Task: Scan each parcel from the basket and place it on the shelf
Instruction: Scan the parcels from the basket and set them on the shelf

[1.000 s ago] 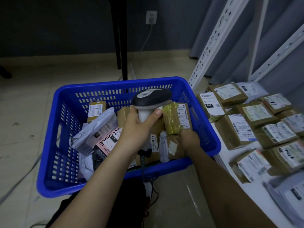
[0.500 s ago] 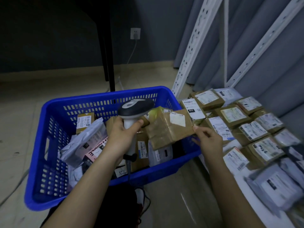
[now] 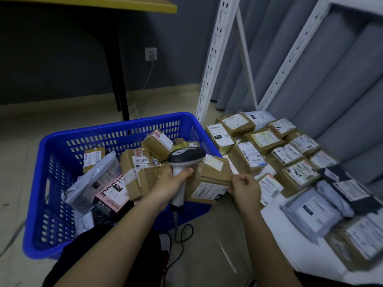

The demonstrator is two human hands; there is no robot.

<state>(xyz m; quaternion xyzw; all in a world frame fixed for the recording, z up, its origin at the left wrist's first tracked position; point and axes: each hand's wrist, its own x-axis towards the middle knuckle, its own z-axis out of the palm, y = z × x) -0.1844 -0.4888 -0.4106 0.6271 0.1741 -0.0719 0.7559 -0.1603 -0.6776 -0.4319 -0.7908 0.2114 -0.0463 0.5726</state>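
L hand [image 3: 170, 183] grips scanner [image 3: 185, 157] just left of brown parcel [image 3: 209, 181], long axis crosswise, pinched by R hand [image 3: 245, 188].

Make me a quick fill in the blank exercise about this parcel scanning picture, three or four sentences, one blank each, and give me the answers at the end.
1. The left hand grips a handheld ____.
2. The right hand pinches the edge of a brown ____ parcel.
3. The basket holding the unscanned parcels is coloured ____.
4. The scanner has a black ____ trailing onto the floor.

Answers: scanner; cardboard; blue; cable
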